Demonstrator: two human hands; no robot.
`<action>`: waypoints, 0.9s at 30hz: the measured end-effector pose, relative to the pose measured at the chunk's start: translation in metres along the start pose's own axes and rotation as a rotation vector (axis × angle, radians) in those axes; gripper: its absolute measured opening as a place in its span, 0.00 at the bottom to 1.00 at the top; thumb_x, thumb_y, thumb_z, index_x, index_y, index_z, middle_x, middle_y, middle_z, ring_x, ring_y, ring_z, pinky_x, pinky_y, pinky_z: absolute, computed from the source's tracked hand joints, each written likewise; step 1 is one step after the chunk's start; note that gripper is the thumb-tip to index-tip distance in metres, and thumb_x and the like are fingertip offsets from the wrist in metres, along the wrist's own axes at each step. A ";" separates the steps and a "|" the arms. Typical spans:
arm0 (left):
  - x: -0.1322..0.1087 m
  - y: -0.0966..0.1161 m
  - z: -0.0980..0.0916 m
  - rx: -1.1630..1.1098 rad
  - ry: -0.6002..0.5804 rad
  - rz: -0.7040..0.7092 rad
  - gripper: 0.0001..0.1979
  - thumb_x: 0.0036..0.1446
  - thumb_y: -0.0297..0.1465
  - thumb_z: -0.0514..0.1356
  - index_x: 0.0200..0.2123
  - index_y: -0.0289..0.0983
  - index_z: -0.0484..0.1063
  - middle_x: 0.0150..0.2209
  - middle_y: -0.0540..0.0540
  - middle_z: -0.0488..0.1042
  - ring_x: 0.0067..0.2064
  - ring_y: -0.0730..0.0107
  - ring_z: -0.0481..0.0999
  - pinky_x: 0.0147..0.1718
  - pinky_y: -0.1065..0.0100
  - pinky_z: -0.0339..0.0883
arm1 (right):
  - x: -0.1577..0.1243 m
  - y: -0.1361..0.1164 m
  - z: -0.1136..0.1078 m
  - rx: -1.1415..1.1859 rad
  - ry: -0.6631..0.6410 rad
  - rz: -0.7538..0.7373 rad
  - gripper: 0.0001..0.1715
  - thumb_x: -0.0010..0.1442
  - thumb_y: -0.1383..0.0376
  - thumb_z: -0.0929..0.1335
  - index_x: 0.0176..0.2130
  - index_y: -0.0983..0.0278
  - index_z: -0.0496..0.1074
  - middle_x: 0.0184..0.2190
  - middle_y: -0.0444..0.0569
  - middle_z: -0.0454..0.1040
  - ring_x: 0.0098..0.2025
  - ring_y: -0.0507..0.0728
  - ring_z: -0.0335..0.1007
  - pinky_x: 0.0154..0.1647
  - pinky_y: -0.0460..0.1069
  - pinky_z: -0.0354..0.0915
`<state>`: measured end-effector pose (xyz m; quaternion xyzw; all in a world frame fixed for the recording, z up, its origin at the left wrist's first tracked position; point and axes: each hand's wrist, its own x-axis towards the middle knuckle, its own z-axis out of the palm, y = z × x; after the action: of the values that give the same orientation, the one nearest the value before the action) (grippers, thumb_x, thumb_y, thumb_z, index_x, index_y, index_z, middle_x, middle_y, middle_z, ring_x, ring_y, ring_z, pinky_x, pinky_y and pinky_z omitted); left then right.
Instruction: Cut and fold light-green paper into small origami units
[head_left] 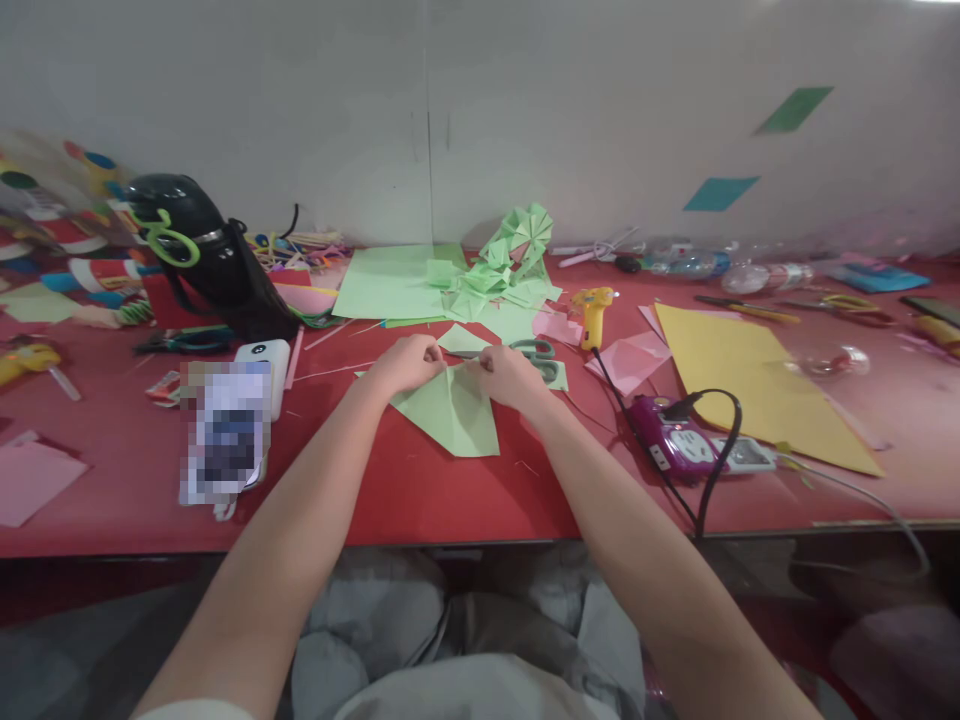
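A light green sheet of paper (pixel 457 415), creased down its middle, lies in front of me on the red table. My left hand (pixel 415 365) pinches its far edge on the left side. Close by, my right hand (pixel 501 372) pinches the same edge on the right. Scissors with grey-green handles (pixel 534 350) rest just beyond my right hand, their blades partly behind my fingers. Behind the hands is a pile of folded green paper pieces (pixel 495 280), some pleated into fans, beside a flat green sheet (pixel 386 280).
On the left stand a black bottle (pixel 214 260) and a phone (pixel 229 430) against a white power bank (pixel 276 375). To the right are a yellow glue gun (pixel 593 315), a purple power strip (pixel 671 440) with cables, a yellow sheet (pixel 750 385) and plastic bottles (pixel 765 277).
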<state>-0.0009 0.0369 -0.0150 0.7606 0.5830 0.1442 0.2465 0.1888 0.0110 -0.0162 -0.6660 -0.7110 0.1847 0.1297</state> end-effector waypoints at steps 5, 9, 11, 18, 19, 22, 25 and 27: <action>-0.003 0.010 0.001 0.065 0.022 -0.087 0.06 0.56 0.37 0.59 0.33 0.41 0.72 0.42 0.45 0.79 0.42 0.59 0.77 0.34 0.65 0.64 | 0.000 -0.002 0.000 -0.025 -0.008 0.010 0.15 0.63 0.56 0.63 0.32 0.62 0.70 0.34 0.52 0.76 0.34 0.56 0.68 0.27 0.48 0.52; -0.004 0.012 0.001 0.052 0.021 -0.121 0.06 0.55 0.36 0.59 0.33 0.42 0.72 0.44 0.44 0.79 0.45 0.57 0.77 0.35 0.64 0.64 | 0.001 -0.002 -0.001 -0.014 -0.022 0.029 0.13 0.61 0.57 0.65 0.33 0.62 0.72 0.37 0.54 0.77 0.37 0.58 0.70 0.28 0.48 0.54; -0.004 0.013 0.002 0.053 0.027 -0.141 0.05 0.54 0.36 0.59 0.34 0.42 0.72 0.44 0.44 0.79 0.45 0.56 0.77 0.36 0.63 0.64 | 0.001 -0.002 -0.001 -0.004 -0.032 0.035 0.11 0.60 0.58 0.65 0.33 0.62 0.72 0.37 0.54 0.77 0.37 0.59 0.71 0.28 0.49 0.55; -0.004 0.017 0.003 0.050 0.044 -0.186 0.06 0.52 0.34 0.61 0.34 0.42 0.73 0.43 0.43 0.79 0.45 0.56 0.77 0.37 0.64 0.65 | 0.000 -0.004 -0.003 -0.007 -0.048 0.038 0.07 0.58 0.62 0.66 0.32 0.61 0.73 0.37 0.53 0.77 0.37 0.60 0.72 0.28 0.49 0.56; -0.004 0.017 0.003 0.048 0.042 -0.188 0.06 0.52 0.34 0.61 0.34 0.42 0.73 0.43 0.43 0.79 0.44 0.56 0.77 0.37 0.63 0.65 | 0.000 -0.005 -0.004 -0.007 -0.053 0.042 0.08 0.58 0.62 0.65 0.31 0.61 0.73 0.37 0.53 0.77 0.37 0.60 0.72 0.28 0.49 0.56; -0.003 0.017 0.003 0.048 0.036 -0.187 0.05 0.52 0.34 0.61 0.34 0.42 0.73 0.44 0.44 0.79 0.44 0.56 0.76 0.37 0.63 0.65 | -0.002 -0.005 -0.006 -0.007 -0.061 0.060 0.08 0.58 0.63 0.65 0.31 0.62 0.73 0.36 0.53 0.77 0.36 0.59 0.71 0.28 0.48 0.55; -0.003 0.016 0.003 0.050 0.041 -0.178 0.05 0.52 0.35 0.61 0.34 0.42 0.73 0.44 0.43 0.79 0.45 0.56 0.76 0.37 0.63 0.65 | -0.002 -0.004 -0.006 0.009 -0.054 0.047 0.05 0.57 0.64 0.66 0.31 0.62 0.71 0.35 0.52 0.75 0.34 0.56 0.68 0.28 0.48 0.54; -0.003 0.015 0.003 0.045 0.042 -0.170 0.05 0.53 0.35 0.61 0.33 0.41 0.73 0.44 0.44 0.79 0.46 0.56 0.76 0.37 0.63 0.64 | -0.002 -0.002 -0.006 0.040 -0.039 0.029 0.10 0.58 0.60 0.66 0.28 0.62 0.69 0.32 0.50 0.73 0.31 0.54 0.65 0.27 0.48 0.52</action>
<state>0.0120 0.0302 -0.0093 0.7107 0.6535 0.1253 0.2284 0.1900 0.0094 -0.0104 -0.6699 -0.6997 0.2138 0.1262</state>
